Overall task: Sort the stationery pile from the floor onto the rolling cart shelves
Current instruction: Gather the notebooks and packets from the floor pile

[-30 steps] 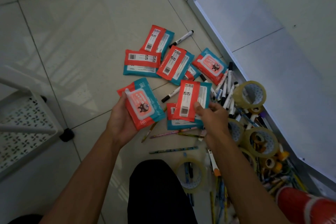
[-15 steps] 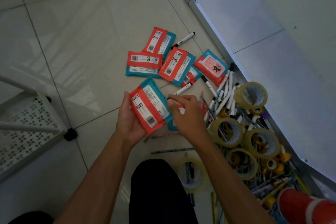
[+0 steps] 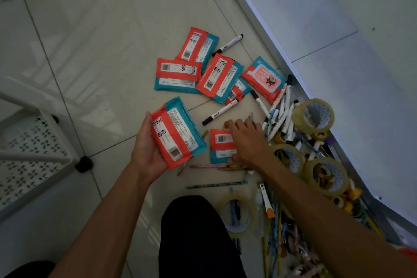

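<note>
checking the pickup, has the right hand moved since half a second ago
Yes. The right hand has left the packs held in the left hand and gone down to the wipes pack on the floor, nearer the tape rolls.

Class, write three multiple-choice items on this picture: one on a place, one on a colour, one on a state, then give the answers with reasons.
1. Where is the white rolling cart?
A. at the picture's left
B. at the top right
C. behind the tape rolls

2. What colours are the packs on the floor?
A. yellow and black
B. red and teal
C. all white

3. What is the left hand doing?
A. resting flat on the floor
B. pinching a marker
C. holding a pack

Answers: 1 A, its perforated shelf shows at the left edge. 2 B, each pack has a red and a teal part. 3 C, the pack lies in its palm above the floor.
</note>
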